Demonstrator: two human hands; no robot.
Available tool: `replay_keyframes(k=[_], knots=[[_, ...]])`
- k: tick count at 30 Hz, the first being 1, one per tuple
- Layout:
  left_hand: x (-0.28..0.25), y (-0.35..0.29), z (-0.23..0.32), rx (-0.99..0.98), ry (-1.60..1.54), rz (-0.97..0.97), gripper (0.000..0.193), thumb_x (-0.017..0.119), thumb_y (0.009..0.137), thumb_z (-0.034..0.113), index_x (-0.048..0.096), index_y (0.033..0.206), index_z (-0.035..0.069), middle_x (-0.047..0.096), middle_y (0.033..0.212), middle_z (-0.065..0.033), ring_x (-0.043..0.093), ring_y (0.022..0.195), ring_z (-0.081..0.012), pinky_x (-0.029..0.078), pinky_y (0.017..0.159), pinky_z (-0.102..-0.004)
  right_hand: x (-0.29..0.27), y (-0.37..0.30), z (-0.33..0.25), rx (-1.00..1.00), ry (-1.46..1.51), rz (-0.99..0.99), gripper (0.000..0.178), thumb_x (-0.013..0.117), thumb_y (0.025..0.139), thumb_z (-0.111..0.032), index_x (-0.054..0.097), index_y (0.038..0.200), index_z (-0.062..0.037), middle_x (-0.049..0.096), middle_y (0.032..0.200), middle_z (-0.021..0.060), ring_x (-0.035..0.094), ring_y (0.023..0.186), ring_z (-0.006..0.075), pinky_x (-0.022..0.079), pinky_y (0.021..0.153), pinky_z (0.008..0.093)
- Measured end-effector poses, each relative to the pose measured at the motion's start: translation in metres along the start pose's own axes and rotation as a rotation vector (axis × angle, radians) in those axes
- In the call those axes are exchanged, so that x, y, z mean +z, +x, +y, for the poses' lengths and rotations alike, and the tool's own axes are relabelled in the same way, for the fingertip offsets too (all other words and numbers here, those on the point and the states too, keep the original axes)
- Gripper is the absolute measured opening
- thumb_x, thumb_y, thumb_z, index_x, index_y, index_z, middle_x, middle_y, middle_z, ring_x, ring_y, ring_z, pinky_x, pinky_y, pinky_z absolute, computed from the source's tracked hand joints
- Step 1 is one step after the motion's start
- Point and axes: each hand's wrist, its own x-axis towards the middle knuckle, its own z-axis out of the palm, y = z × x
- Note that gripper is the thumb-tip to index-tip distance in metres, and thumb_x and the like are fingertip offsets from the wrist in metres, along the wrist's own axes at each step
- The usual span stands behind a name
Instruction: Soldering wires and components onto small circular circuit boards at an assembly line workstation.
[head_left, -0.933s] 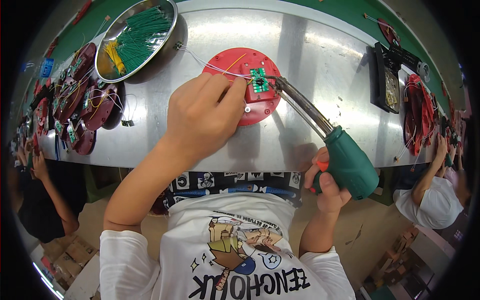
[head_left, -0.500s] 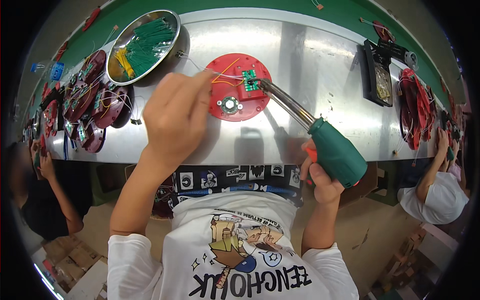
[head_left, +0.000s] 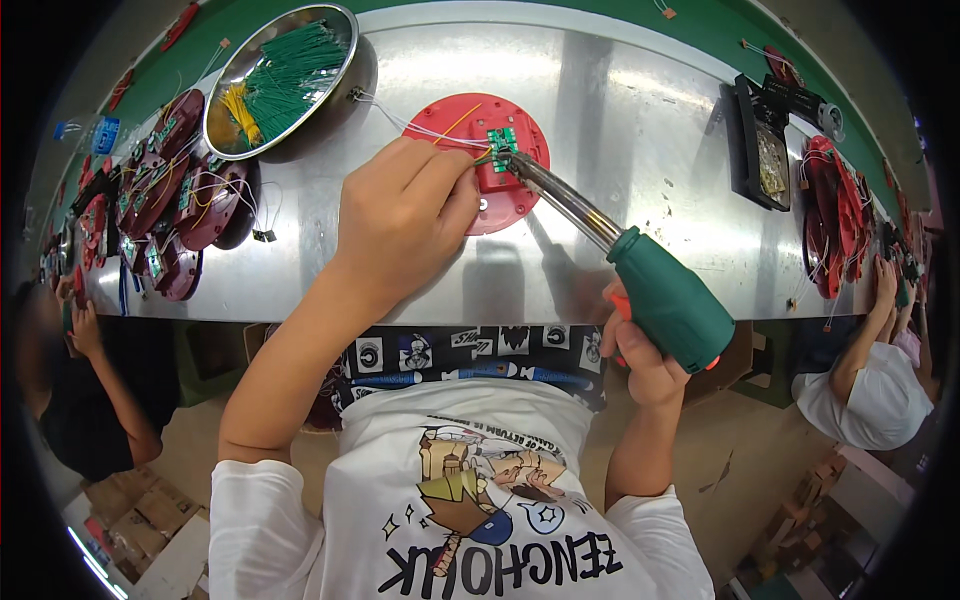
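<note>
A round red plastic housing (head_left: 515, 212) lies on the metal bench in front of me, carrying a small green circuit board (head_left: 504, 137). Closed in a pinch, my left hand (head_left: 405, 215) covers the housing's left side and holds a thin yellow wire (head_left: 485, 156) at the board's left edge. My right hand (head_left: 645, 360) grips a green soldering gun (head_left: 672, 300) with an orange trigger. Its metal tip rests at or just above the board's middle; exact contact is hard to tell. White wires (head_left: 415, 126) run leftward from the housing to a small connector.
Left of the housing stands a metal bowl (head_left: 352, 62) of green and yellow wires. Wired red housings (head_left: 160, 190) pile up at far left, more red parts (head_left: 832, 215) at right. A black soldering stand (head_left: 742, 145) sits back right. Co-workers (head_left: 870, 390) (head_left: 95, 400) flank me.
My left hand has moved right, from the white wires to the board's edge, and now pinches the yellow wire. The soldering gun has stayed nearly in place, its tip at the board.
</note>
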Motion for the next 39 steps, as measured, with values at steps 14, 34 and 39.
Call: replay_keyframes(k=[14,34,39], knots=[[0.005,0.0,-0.002,0.043,0.04,0.008,0.01,0.068,0.073,0.0,0.066,0.083,0.001,0.057,0.071,-0.0086,0.057,0.063,-0.0249,0.048,0.055,-0.0361,0.002,0.002,-0.003,0.04,0.086,0.121,0.045,0.064,0.085,-0.018,0.055,0.117,0.0119,0.06,0.096,0.021,0.055,0.05,0.0186,0.043,0.046,0.0266],[-0.002,0.03,0.0,-0.204,0.066,0.053,0.022,0.073,0.085,0.012,0.069,0.102,-0.001,0.067,0.091,-0.0131,0.064,0.083,-0.0275,0.05,0.078,-0.0377,-0.068,0.013,-0.005,-0.026,0.15,0.602,0.031,0.066,0.087,-0.011,0.058,0.109,0.0083,0.063,0.084,0.0141,0.056,0.048,0.0177,0.042,0.042,0.0318],[-0.062,0.054,-0.02,-0.387,-0.01,-0.672,0.064,0.081,0.072,0.013,0.057,0.129,-0.004,0.063,0.115,-0.0136,0.061,0.108,-0.0229,0.047,0.097,-0.0349,-0.057,0.051,-0.008,-0.127,0.36,0.537,0.021,0.06,0.089,-0.001,0.059,0.109,0.0039,0.064,0.085,0.0067,0.055,0.048,0.0125,0.041,0.044,0.0256]])
